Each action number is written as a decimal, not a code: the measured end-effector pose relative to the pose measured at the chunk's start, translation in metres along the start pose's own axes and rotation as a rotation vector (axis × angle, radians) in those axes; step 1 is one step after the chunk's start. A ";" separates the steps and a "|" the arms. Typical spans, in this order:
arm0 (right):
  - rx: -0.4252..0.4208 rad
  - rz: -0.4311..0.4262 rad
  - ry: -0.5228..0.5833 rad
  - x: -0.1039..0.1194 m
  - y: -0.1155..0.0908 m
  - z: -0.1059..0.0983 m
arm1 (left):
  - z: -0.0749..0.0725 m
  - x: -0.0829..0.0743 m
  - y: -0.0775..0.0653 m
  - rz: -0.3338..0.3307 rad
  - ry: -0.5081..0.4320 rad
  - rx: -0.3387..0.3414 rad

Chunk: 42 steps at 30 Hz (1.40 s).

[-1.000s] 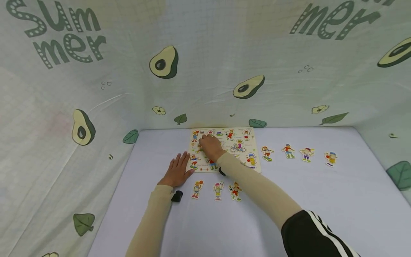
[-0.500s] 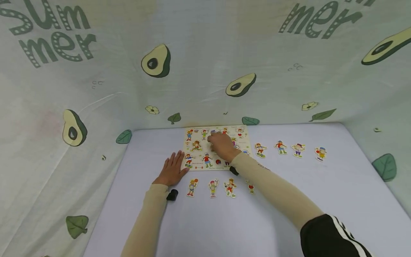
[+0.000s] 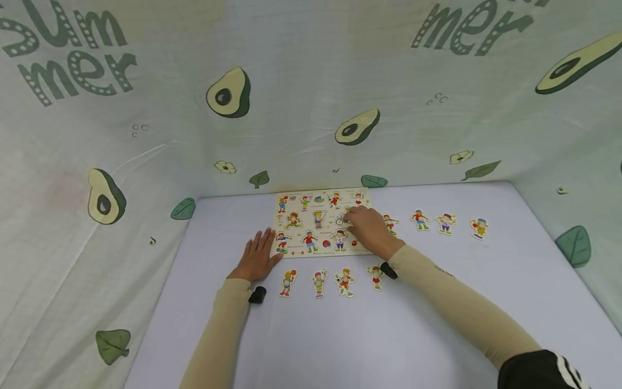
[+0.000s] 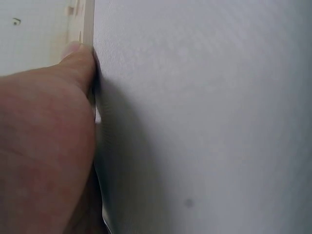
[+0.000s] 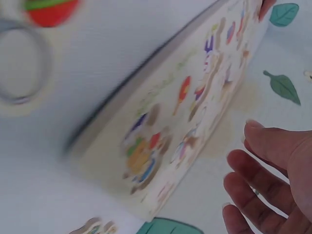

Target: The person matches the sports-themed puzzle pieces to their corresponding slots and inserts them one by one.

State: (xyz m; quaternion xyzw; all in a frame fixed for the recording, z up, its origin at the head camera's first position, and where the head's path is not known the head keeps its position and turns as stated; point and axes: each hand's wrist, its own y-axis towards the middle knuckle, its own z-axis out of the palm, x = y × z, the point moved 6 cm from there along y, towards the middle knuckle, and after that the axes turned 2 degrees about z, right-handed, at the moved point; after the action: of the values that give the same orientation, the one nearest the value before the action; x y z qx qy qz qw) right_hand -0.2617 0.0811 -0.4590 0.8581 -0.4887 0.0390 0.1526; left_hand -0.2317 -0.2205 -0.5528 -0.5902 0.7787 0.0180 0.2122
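Four loose figure pieces (image 3: pixel 331 282) lie in a row on the tabletop (image 3: pixel 340 335) closest to me, just in front of the puzzle board (image 3: pixel 322 222). My left hand (image 3: pixel 256 258) rests flat beside them, fingers straight and spread, its thumb side touching the board's near left corner; from the left wrist view the thumb (image 4: pixel 78 63) presses against the board's edge. It holds nothing.

My right hand (image 3: pixel 369 229) lies over the right part of the board, fingers bent down toward a bicycle figure there; from the head view I cannot tell whether they pinch a piece. In the right wrist view the fingers (image 5: pixel 263 170) look relaxed and apart, with the board tilted across the frame and blurred.

Beyond my right hand, another row of figure pieces (image 3: pixel 446 223) sits on the tabletop to the right of the board, well apart from one another. Behind everything hangs the avocado-printed cloth (image 3: pixel 311 108).
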 end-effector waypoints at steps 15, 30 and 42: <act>-0.002 0.032 0.029 -0.023 -0.065 -0.006 | 0.002 0.003 -0.001 0.005 -0.006 -0.024; 0.058 -0.005 0.066 -0.013 -0.115 -0.002 | 0.004 0.003 -0.001 0.038 0.000 -0.052; 0.024 -0.021 0.037 -0.009 -0.127 0.004 | 0.001 -0.003 -0.002 0.032 -0.009 -0.042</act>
State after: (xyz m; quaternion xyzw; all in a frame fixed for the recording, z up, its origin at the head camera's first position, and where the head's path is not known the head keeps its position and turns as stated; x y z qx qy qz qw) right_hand -0.1583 0.1475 -0.4933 0.8641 -0.4763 0.0593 0.1516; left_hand -0.2285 -0.2180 -0.5526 -0.5821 0.7864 0.0404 0.2028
